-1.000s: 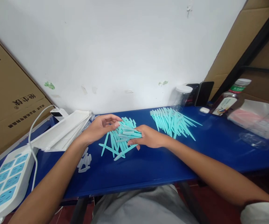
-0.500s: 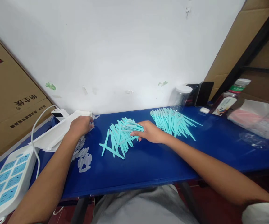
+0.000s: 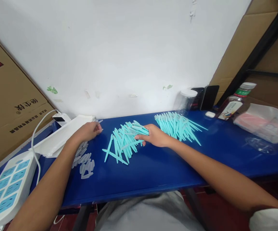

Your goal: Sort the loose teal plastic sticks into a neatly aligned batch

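My right hand [image 3: 154,135] is closed round a bunch of teal eyebrow razors [image 3: 139,129], just above a loose pile of more teal razors [image 3: 123,141]. Between the thumb and fingertips of my left hand [image 3: 93,130] is a small clear plastic cap [image 3: 102,130], partly hidden by the fingers. Below that hand, a heap of clear caps [image 3: 87,166] lies on the blue table [image 3: 129,179], some of it covered by my left forearm. A second pile of teal razors [image 3: 177,125], fanned out with whitish clear ends, lies beyond my right hand.
White bags or sheets [image 3: 59,138] and a power strip [image 3: 9,183] with a white cable are at left. Back right are a clear jar [image 3: 186,99], a phone [image 3: 209,98], a small white case [image 3: 210,114], a bottle [image 3: 236,101] and a pink package [image 3: 256,122]. A wall [image 3: 129,57] stands behind.
My left hand has moved slightly right, away from the white bags, and a clear cap now shows at its fingertips. My right hand stays almost still with its bunch of razors.
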Demonstrator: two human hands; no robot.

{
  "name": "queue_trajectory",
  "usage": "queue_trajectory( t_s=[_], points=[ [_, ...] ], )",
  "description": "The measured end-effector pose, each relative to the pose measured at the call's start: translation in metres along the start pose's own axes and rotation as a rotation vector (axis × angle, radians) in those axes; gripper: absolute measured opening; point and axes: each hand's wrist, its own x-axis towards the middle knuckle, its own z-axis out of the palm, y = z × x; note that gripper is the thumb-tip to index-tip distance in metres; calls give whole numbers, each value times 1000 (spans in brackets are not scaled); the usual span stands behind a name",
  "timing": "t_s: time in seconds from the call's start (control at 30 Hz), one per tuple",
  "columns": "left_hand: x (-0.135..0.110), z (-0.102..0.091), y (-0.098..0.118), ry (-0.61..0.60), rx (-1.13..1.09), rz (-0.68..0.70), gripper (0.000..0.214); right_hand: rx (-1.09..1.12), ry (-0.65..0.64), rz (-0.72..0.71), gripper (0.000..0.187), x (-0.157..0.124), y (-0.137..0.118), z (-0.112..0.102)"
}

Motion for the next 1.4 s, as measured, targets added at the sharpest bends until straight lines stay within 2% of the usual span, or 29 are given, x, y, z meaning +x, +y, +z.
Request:
queue_trajectory(
  t_s=[0.1, 0.17, 0.3, 0.43, 0.6, 0.83, 1.4],
  points=[
    [-7, -4, 27, 101, -304, 171, 45, 35, -32, -18, 47, -2, -7, -1],
    [-14, -6, 50, 81, -553, 240, 49, 73, -60, -15, 48, -4, -11, -2],
    [-29, -4, 90, 115, -895, 286, 39, 213, -164, 55, 49, -5, -15, -3],
    [-38, 4, 111, 121, -1051, 278, 31, 277, -207, 50, 51, -5, -12, -4],
    [-41, 10, 119, 176, -1079, 266, 33, 291, -220, 29, 52, -5, -10, -3],
    [-41, 12, 119, 282, -1025, 253, 31, 315, -230, 33, 53, -4, -7, -3],
    [-43, 8, 122, 335, -914, 308, 24, 325, -228, 45, 52, -4, -6, -3]
  ],
)
